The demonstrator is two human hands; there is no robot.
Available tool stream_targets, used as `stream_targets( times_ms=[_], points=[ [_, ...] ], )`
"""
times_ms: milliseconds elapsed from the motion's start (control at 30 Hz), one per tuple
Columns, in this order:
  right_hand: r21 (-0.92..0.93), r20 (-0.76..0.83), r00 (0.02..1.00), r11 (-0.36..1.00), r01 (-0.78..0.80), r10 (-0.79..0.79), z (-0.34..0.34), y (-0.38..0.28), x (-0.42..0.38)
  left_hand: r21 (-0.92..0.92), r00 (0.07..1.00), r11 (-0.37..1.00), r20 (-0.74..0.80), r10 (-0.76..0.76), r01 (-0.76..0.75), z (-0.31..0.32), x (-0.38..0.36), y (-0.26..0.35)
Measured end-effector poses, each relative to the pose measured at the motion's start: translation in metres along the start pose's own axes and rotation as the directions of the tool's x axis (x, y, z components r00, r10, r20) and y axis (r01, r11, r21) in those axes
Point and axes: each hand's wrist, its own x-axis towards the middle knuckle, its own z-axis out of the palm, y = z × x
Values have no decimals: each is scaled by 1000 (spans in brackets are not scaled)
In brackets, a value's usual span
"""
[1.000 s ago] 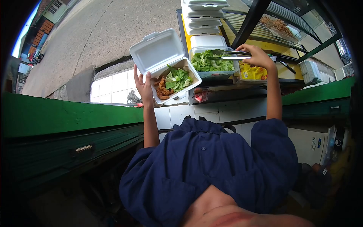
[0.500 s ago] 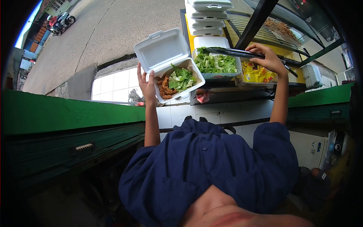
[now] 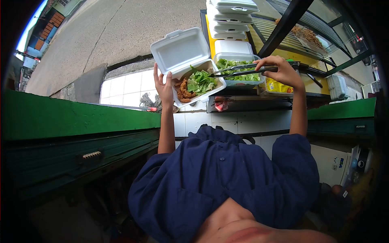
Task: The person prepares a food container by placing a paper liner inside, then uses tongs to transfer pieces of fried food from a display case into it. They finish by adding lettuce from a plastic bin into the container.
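Note:
An open white foam box [image 3: 181, 49] is held at its left side by my left hand [image 3: 163, 87]. Fried chicken pieces [image 3: 184, 91] lie in the left part of the box, with chopped lettuce [image 3: 201, 82] beside them. My right hand [image 3: 278, 71] grips black tongs [image 3: 243, 71], whose tips reach over the right edge of the box and touch or nearly touch the lettuce in it. Beneath the tongs is a clear tub [image 3: 243, 83] of more lettuce. Yellow packets [image 3: 278, 86] sit in a container below my right hand.
Closed foam boxes [image 3: 229, 20] are stacked behind the tub. A dark metal frame [image 3: 285, 26] rises at the right, near a tray of fried food [image 3: 308, 36]. A knife [image 3: 315, 80] lies on the yellow surface. Green ledges [image 3: 77, 117] flank me, with a road [image 3: 133, 24] beyond.
The tongs have moved left and down from above the lettuce tub to the lettuce in the box. The view has shifted slightly, and the motorcycle on the road is gone from view.

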Motion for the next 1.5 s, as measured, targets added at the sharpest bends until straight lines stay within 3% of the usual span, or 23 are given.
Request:
stream_targets(
  times_ms=[67,167,267,367,500,600,733,767,900,967,1000,1067,1100,1167,1233,1367,1500],
  points=[
    [4,-34,999,1000,13,-13,3,-1,2,-5,1000,1000,6,-4,4,0,3,0],
    [3,23,995,996,-95,94,6,-6,7,-13,1000,1000,24,7,-6,0,7,-2],
    [-212,-64,998,977,-10,-4,16,-13,10,-17,999,1000,35,17,-17,1,13,-4],
    [-87,-24,999,996,-27,25,19,-5,12,-21,998,999,50,33,-32,-1,20,-7],
    [-142,-66,995,987,-78,69,21,-6,12,-32,998,999,68,-1,3,-4,29,-10],
    [-33,-214,976,999,-34,26,26,-5,7,-60,996,998,84,34,-29,-7,35,-17],
    [-39,-372,908,974,-223,193,29,4,-21,-71,994,998,107,9,-1,0,32,-5],
    [132,-419,860,956,-261,293,34,14,-33,-76,991,997,131,3,7,5,28,0],
    [117,-680,660,936,-331,319,64,7,-84,-126,979,991,203,-14,41,32,4,28],
    [153,-819,490,937,-313,298,82,24,-118,-133,952,987,305,-41,85,56,-10,32],
    [259,-856,401,942,-212,326,90,29,-134,-141,933,983,356,-60,117,70,-18,35],
    [367,-903,185,920,-136,388,103,37,-167,-122,888,987,459,-36,103,95,-32,26],
    [407,-905,91,907,-106,416,105,41,-185,-126,842,977,534,-79,172,112,-42,30],
    [493,-870,-30,867,-72,492,107,45,-219,-66,759,988,647,-67,143,140,-57,10],
    [433,-899,-139,889,-151,415,103,50,-253,-73,687,992,727,-18,103,180,-81,3],
    [501,-859,-224,847,-177,461,98,60,-321,-34,590,993,807,-37,109,250,-131,3],
    [541,-835,-216,826,-158,505,76,89,-403,-1,465,967,877,-123,256,330,-198,-24]
  ],
)
